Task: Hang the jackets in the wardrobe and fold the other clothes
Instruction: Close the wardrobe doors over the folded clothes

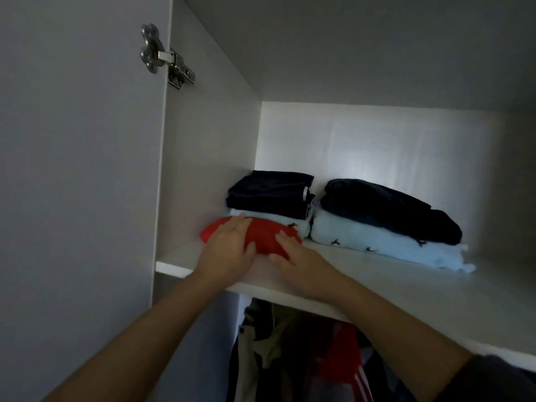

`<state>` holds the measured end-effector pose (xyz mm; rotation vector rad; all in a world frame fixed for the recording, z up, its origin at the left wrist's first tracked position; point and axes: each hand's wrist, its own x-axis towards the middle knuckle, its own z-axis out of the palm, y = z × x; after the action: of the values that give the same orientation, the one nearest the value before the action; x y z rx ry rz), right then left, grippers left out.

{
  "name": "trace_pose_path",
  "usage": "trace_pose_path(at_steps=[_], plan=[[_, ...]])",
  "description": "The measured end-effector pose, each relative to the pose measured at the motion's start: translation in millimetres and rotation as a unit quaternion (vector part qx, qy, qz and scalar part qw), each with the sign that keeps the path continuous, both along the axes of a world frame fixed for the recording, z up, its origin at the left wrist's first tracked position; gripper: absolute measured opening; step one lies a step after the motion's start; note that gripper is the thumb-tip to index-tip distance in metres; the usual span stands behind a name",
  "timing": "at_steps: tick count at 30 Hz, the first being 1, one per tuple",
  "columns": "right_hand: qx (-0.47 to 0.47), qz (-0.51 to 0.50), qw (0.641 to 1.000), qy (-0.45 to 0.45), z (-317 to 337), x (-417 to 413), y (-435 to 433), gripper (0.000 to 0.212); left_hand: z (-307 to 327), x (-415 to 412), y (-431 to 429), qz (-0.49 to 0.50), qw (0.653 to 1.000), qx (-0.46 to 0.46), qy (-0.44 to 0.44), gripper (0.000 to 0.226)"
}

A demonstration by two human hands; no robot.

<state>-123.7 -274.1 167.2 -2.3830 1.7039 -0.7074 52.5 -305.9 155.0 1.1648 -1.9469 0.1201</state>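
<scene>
**Red garment [266,236] on the shelf [406,285], little left to do**

Bare forearms [130,343] rise past jackets [290,358] hanging below the hands, under the shelf. The left hand [229,250] lies flat over one end of the folded red garment, fingers straight. The right hand [298,268], just beside it, presses flat fingers on the other end; neither grips. Just beyond the hands sit two folded stacks [269,198], dark over pale blue. Hanging looks done and folding nearly so, though anything waiting outside the wardrobe is unseen.

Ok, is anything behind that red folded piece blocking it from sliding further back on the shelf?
Yes. A dark garment stacked on a light blue one sits right behind the red garment on the shelf, apparently touching it.
</scene>
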Motion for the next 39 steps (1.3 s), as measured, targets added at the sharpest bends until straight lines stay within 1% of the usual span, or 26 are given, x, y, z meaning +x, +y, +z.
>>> trace_pose_path(at_steps=[2,5,8,10,13,17,20,22,24,27,29,31,32,34,36,39], plan=[[-0.019,0.029,0.999,-0.011,-17.6,6.9,46.6,0.062,-18.5,11.3,59.4,-0.003,1.000,-0.023,0.016,0.053],[-0.048,0.055,0.997,-0.033,-48.3,19.2,109.7,0.060,-41.1,34.4,140.6,0.018,0.998,-0.056,0.029,0.052],[-0.047,0.066,0.995,-0.062,-64.8,39.3,161.4,0.060,-42.0,61.2,209.0,0.050,0.996,-0.064,0.025,0.052],[-0.037,0.077,0.993,-0.085,-67.0,56.8,190.1,0.061,-35.2,79.5,243.3,0.080,0.993,-0.086,0.009,0.045],[-0.039,0.107,0.989,-0.095,-64.0,89.3,222.8,0.061,-21.4,107.7,284.4,0.121,0.985,-0.125,-0.002,0.045],[-0.043,0.142,0.983,-0.112,-58.8,148.2,259.5,0.062,-3.5,155.1,323.9,0.150,0.974,-0.171,0.015,0.043],[-0.032,0.167,0.976,-0.138,-63.8,197.1,284.3,0.067,2.8,194.6,344.3,0.183,0.956,-0.229,0.003,0.045],[-0.028,0.178,0.972,-0.152,-68.8,233.4,298.7,0.073,4.6,224.4,351.8,0.205,0.943,-0.262,0.006,0.050],[-0.024,0.189,0.967,-0.167,-72.6,270.5,309.6,0.080,5.9,252.2,353.2,0.198,0.946,-0.253,0.037,0.058],[-0.016,0.190,0.965,-0.183,-77.3,320.2,318.8,0.089,6.0,284.3,348.9,0.122,0.972,-0.174,0.100,0.073],[-0.005,0.182,0.963,-0.198,-79.4,347.2,321.5,0.089,5.2,301.6,342.1,0.098,0.980,-0.128,0.115,0.075],[0.000,0.172,0.964,-0.202,-83.8,368.6,321.5,0.086,5.5,315.3,336.1,0.098,0.981,-0.093,0.136,0.073],[0.005,0.159,0.968,-0.196,-87.5,376.9,319.8,0.091,6.9,320.1,334.3,0.097,0.981,-0.083,0.144,0.071],[0.006,0.125,0.971,-0.203,-95.7,385.7,313.9,0.099,8.8,324.4,332.2,0.090,0.980,-0.095,0.148,0.067],[-0.012,0.095,0.968,-0.234,-101.5,385.5,308.5,0.098,7.7,322.8,333.8,0.056,0.977,-0.103,0.180,0.059],[-0.041,0.053,0.963,-0.260,-108.8,370.8,307.1,0.099,1.3,308.1,339.2,-0.013,0.964,-0.088,0.250,0.049]])
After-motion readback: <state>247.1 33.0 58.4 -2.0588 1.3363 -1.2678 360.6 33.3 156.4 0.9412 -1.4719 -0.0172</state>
